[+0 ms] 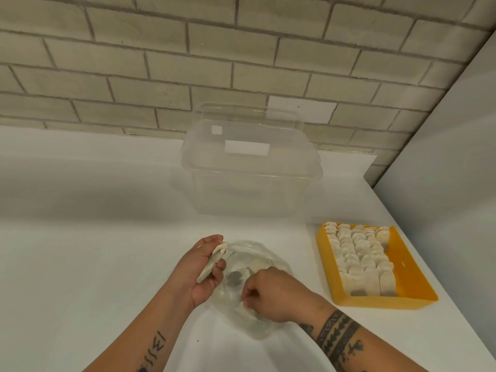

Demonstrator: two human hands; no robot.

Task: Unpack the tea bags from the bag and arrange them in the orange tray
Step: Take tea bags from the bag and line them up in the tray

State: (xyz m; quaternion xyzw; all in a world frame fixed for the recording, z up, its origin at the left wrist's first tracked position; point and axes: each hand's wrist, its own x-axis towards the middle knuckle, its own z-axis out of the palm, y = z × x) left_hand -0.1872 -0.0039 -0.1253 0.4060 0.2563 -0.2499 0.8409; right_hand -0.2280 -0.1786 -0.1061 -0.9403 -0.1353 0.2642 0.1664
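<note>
Gripping a few tea bags (212, 260) in the curled left hand (205, 272), just beside the bag (252, 251). Reaching into that bag with the right hand (271, 294), pinching what looks like another tea bag (243, 304). Unpacking seemingly nearing its end, with the tray (413, 275), well right of the right hand, mostly filled by rows (359, 256). Next likely calling for carrying both catches across to its bare strip.

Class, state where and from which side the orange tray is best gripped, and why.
Probably pinch the tray by its right long wall, from above: the strip inside that wall is bare, so fingers fit there, while tea bags fill the rest.
</note>
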